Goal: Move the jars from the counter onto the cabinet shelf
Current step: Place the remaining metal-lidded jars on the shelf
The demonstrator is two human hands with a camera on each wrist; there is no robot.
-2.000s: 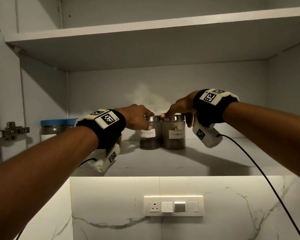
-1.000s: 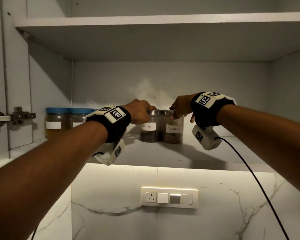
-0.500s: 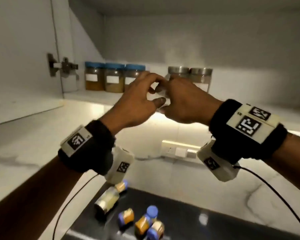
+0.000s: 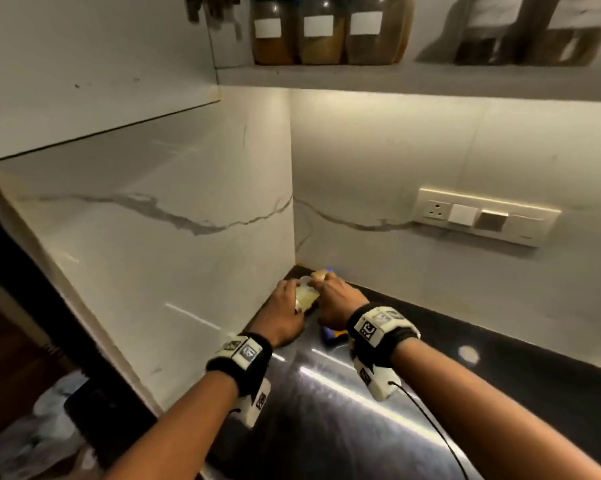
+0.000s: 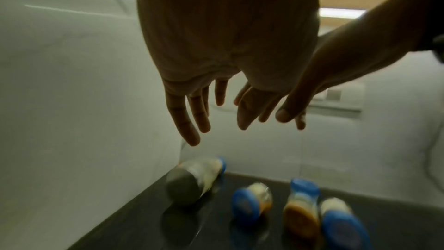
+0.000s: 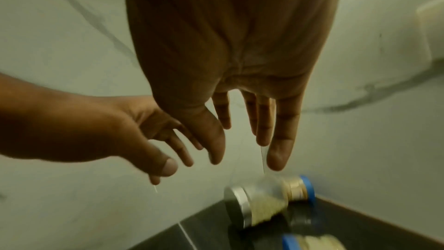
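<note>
Head view: both my hands low in the corner of the dark glossy surface (image 4: 344, 403), at 12 o'clock. Left hand (image 4: 283, 315) and right hand (image 4: 338, 301) flank the lying silver-lidded clear jar (image 4: 306, 296); whether they touch it is unclear.

Left wrist view: fingers (image 5: 190, 121) spread, holding nothing. That jar (image 5: 194, 182) sits at 6 o'clock, long axis running away, nearest the left hand. Three blue-lidded jars (image 5: 252, 202) lie at 5 o'clock.

Right wrist view: right hand (image 6: 240, 102) also spread and holding nothing, jar (image 6: 261, 202) below.

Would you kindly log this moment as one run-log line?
phase: reaching for counter jars | left hand: open, empty | right hand: open, empty | silver-lidded jar: lying on counter | shelf: five jars
</note>
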